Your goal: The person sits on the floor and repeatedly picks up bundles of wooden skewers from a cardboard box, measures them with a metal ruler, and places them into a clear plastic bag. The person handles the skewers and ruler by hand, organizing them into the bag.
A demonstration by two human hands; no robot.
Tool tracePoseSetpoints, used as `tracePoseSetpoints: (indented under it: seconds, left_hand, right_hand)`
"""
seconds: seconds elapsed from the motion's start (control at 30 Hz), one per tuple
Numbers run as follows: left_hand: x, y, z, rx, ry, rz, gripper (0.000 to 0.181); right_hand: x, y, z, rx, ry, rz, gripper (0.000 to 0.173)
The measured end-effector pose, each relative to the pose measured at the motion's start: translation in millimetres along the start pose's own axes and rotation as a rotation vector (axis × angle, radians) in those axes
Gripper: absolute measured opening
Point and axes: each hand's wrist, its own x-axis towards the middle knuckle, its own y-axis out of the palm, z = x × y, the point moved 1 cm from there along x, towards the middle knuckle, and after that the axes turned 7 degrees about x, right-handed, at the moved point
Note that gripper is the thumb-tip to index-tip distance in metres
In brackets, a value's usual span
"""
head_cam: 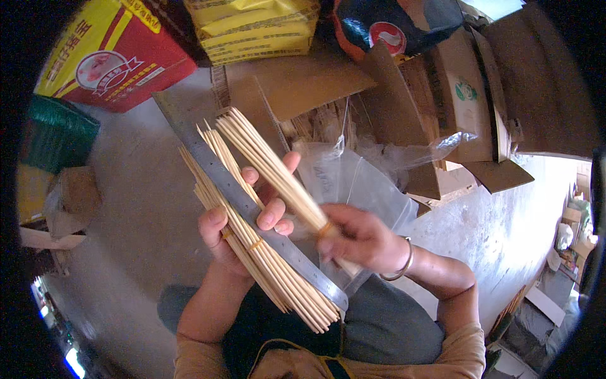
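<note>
My left hand [227, 241] grips a steel ruler [222, 177] together with bundles of pointed wooden skewers [279, 270]. Rubber bands [254, 245] circle these sticks, and the ruler lies slantwise over them. In my right hand [362, 239] is a separate bundle of skewers [274, 166], held near its lower end beside a rubber band [325, 229]. This bundle slants up and left, past the fingertips of my left hand; motion blurs it and my right hand slightly. Behind my right hand hangs a clear plastic bag [374, 184], which bears writing.
Open cardboard boxes [307, 90] stand ahead, one with sticks inside. A red and yellow box [128, 61], a yellow printed sack [255, 28] and a dark bag [402, 23] are at the back. A green package [61, 132] rests at left on the concrete floor [137, 189].
</note>
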Motion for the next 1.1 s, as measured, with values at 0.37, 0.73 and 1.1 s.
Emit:
tracePoseSetpoints:
  seconds: [0.37,0.73,1.1]
  left_hand:
    - [-34,-35,-43,0.108,-0.082,-0.136,0.040]
    - [-80,-60,-14,0.097,-0.047,-0.302,0.047]
    - [-99,-56,-7,0.027,-0.003,-0.378,0.046]
  right_hand:
    - [-68,-120,20,-1.289,0.036,-0.730,0.038]
    - [67,-161,-15,-1.563,0.188,-0.421,0.025]
    - [114,-163,-147,-1.370,-0.056,-0.293,0.057]
